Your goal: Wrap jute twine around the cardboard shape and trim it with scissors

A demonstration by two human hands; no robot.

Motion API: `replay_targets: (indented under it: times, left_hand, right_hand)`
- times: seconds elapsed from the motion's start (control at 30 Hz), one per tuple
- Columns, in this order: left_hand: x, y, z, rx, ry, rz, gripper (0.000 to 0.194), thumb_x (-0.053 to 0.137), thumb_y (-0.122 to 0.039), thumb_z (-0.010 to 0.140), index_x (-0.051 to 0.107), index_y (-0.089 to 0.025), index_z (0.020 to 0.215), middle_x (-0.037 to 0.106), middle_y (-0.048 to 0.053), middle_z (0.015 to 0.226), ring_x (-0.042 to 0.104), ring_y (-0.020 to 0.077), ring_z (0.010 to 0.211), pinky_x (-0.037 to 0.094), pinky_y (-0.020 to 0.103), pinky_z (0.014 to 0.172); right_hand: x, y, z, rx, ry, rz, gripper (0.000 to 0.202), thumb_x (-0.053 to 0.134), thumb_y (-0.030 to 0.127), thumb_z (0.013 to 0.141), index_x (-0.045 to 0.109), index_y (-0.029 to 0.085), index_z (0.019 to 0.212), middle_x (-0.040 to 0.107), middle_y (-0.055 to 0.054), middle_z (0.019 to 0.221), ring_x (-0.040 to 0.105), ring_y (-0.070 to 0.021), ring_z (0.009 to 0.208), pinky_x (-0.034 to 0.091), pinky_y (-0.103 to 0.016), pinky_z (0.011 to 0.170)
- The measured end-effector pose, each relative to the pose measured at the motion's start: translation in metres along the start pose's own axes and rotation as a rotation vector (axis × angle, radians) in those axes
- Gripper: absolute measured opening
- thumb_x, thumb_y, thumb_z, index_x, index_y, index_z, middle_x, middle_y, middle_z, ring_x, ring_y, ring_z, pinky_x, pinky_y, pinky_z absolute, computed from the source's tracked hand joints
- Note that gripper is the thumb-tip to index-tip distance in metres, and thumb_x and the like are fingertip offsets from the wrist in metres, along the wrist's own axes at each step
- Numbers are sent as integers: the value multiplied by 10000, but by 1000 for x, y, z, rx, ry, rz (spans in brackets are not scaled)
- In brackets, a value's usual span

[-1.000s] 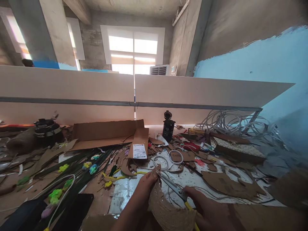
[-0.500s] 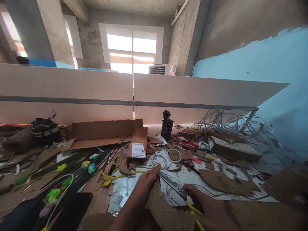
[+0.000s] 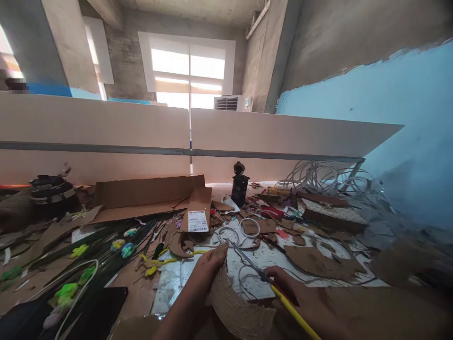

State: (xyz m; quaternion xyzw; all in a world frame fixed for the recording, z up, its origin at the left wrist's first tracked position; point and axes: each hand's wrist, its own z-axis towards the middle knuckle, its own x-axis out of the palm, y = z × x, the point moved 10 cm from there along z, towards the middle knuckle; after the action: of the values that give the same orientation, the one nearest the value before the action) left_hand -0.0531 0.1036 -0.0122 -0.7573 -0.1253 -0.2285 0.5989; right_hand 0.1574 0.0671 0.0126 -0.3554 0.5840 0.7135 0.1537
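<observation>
My left hand [image 3: 211, 264] pinches the tip of a curved, crescent-shaped piece wrapped in brown twine [image 3: 235, 309], which arcs down toward the bottom edge. My right hand [image 3: 299, 295] is closed around a pair of scissors [image 3: 258, 271] with silver blades and yellow handles. The blades point up and left, and their tips are close to the piece's upper end by my left fingers. Whether they touch it I cannot tell. Two pale rings [image 3: 250, 227] lie just beyond the blades.
A cardboard box [image 3: 141, 196] stands behind my left hand, and a black bottle [image 3: 239, 186] near the middle. Cardboard scraps [image 3: 322, 262] lie to the right, below a tangle of white tubing [image 3: 318, 177]. Crocheted flowers [image 3: 65, 293] and a black tablet-like slab [image 3: 102, 309] sit at left.
The scissors' yellow handles have come together and the blades have closed. My left hand still grips the twine-wrapped piece. The whole view has shifted slightly to the right.
</observation>
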Motion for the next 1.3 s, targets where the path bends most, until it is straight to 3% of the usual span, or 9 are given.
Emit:
replay_targets:
  times: [0.13,0.3,0.47,0.57,0.77,0.9,1.03,1.2,1.3]
  left_hand:
    - [-4,-2,0,-17,-22,35,418,842,-412,655,774,-153,976,806,84,866,738,271,785,527,358,796]
    - [-9,-5,2,-36,-41,45,355,834,-384,663,794,-172,944,809,89,840,748,304,782,538,411,830]
    - [-10,-8,1,-30,-53,37,352,861,-367,619,799,-173,907,801,86,795,746,313,791,529,415,857]
    - [-6,-9,2,-2,5,45,371,853,-395,638,795,-164,923,802,104,838,741,318,826,516,419,878]
    - [-6,2,10,9,64,22,420,887,-402,603,783,-154,926,796,98,855,729,286,824,509,378,848]
    - [-2,5,11,11,100,27,417,892,-387,610,786,-144,932,787,99,831,718,283,849,506,355,832]
    - [5,2,3,-5,105,28,440,895,-367,609,781,-131,962,790,113,885,716,279,851,507,336,800]
    - [13,0,-4,-8,126,8,386,878,-347,639,768,-149,952,780,101,888,701,267,817,505,338,781]
    - [13,0,-4,12,138,60,386,875,-368,651,763,-144,944,759,85,818,674,252,763,482,317,730]
  right_hand:
    - [-2,8,0,-68,182,188,545,686,563,785,585,255,1223,644,-21,975,588,-210,859,494,-298,789]
    - [-42,-3,12,-52,54,268,503,675,559,784,622,241,1170,615,-36,880,555,-196,753,472,-292,681]
    - [-125,-39,20,171,-237,-126,566,650,519,805,590,233,1290,688,-42,965,627,-240,844,469,-321,735]
    - [-154,-67,25,312,-269,-551,512,611,473,827,619,249,1287,728,-61,1004,658,-263,883,434,-312,709]
    - [-163,-119,39,395,-213,-692,494,616,287,783,667,232,1272,750,-102,1123,696,-297,982,438,-314,739]
    - [-168,-123,45,381,-180,-734,478,613,223,770,707,213,1238,730,-147,1195,679,-346,1059,458,-367,810]
    - [-150,-65,57,222,-207,-595,393,539,291,873,722,241,1218,699,-131,1267,621,-345,1176,455,-402,922]
    - [-48,43,73,-42,75,149,380,605,516,893,723,216,1093,733,-84,1117,651,-280,1042,487,-381,899]
    - [2,71,80,-43,172,297,409,679,565,838,695,177,967,708,-69,962,637,-229,890,490,-328,773]
